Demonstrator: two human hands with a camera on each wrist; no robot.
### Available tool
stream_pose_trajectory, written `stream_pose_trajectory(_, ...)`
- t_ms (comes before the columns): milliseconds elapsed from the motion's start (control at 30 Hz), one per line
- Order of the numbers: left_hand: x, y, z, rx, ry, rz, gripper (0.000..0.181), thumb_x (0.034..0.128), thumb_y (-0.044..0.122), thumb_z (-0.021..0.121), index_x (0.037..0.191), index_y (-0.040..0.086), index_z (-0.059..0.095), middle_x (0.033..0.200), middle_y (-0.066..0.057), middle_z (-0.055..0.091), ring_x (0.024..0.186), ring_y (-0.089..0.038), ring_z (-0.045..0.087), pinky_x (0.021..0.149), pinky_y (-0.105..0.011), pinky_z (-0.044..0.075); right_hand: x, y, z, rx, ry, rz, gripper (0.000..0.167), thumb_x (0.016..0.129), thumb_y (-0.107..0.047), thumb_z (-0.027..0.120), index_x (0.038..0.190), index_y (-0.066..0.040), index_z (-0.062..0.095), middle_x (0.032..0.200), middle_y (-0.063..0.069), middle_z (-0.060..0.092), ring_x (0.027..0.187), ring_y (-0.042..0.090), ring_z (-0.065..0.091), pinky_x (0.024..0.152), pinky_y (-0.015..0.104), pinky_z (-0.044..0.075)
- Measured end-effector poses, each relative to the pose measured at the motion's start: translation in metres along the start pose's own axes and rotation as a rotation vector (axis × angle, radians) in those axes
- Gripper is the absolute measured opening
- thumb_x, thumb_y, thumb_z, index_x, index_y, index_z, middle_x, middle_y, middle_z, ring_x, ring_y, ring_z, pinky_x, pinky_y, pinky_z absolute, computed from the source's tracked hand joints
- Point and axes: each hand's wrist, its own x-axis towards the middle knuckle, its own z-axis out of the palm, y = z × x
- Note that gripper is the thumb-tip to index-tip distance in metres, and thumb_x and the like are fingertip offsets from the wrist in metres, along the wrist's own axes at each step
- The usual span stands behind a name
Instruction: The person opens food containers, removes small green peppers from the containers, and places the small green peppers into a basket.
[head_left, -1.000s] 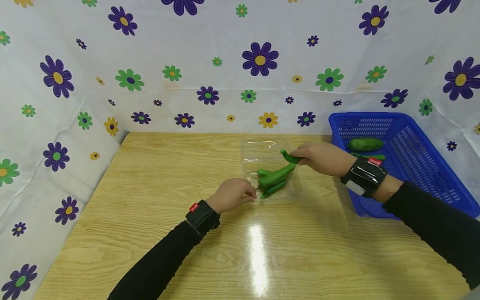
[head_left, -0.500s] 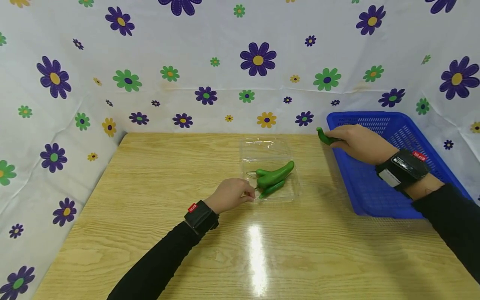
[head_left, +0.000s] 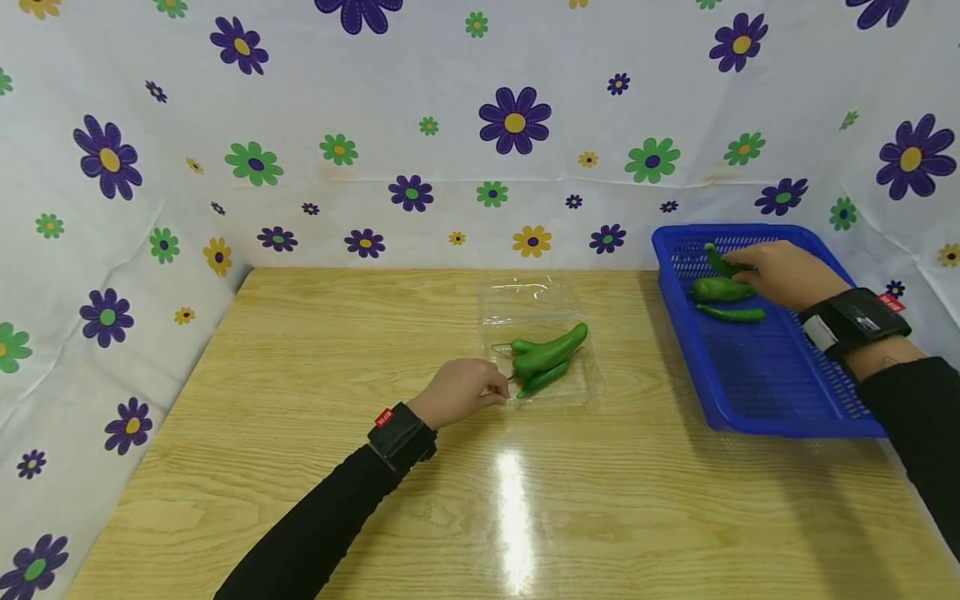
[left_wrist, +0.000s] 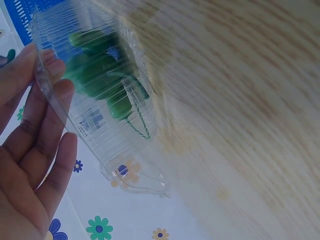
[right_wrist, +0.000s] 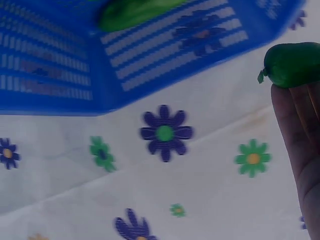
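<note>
My left hand [head_left: 461, 392] pinches the near left rim of a clear plastic clamshell box [head_left: 581, 387], its lid folded back. Thumb and fingertips show on that edge in the left wrist view, where the box wall [left_wrist: 127, 142] is see-through. A large green pepper [head_left: 553, 354] and smaller green ones lie inside. Over the back of the blue basket [head_left: 701, 387], my right hand [head_left: 783, 271] holds a curved green pepper [head_left: 718, 260]. In the right wrist view, that pepper [right_wrist: 292, 65] sits against the fingers, cut off by the frame's edge.
In the basket lie a thick green pepper [head_left: 722, 290] and a slim green one [head_left: 731, 314], close below the right hand. The basket stands at the right of the wooden table [head_left: 337, 333]. A flowered cloth [head_left: 315, 100] hangs behind.
My right hand has carried the curved green pepper from above the clear box rightward to the back of the blue basket. The left hand has stayed at the box's rim.
</note>
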Motion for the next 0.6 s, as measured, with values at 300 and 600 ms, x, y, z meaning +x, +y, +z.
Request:
stream_pose_trajectory(300,0.0,-0.002,0.001,-0.01,0.003,-0.007,0.004,0.0845,0.023,0.069,0.083,0.02,0.072,0.084,0.007,0.068,0.075,-0.008,0.061,0.065,-0.021,0.047,0.0,0.042,0.022,-0.027,-0.096,0.09,0.031,0.09,0.004,0.054,0.119,0.012,0.058,0.105,0.032,0.064,0.091,0.043,0.062,0.075,0.052,0.05)
stream_pose_trajectory(600,0.0,-0.001,0.0,-0.03,-0.005,-0.01,0.004,0.0841,0.022,0.069,0.083,0.019,0.072,0.084,0.007,0.068,0.074,-0.008,0.061,0.065,-0.021,0.047,0.005,0.057,0.052,-0.096,-0.162,0.08,0.028,0.084,0.011,0.056,0.111,0.009,0.064,0.101,0.031,0.065,0.088,0.045,0.063,0.076,0.054,0.051)
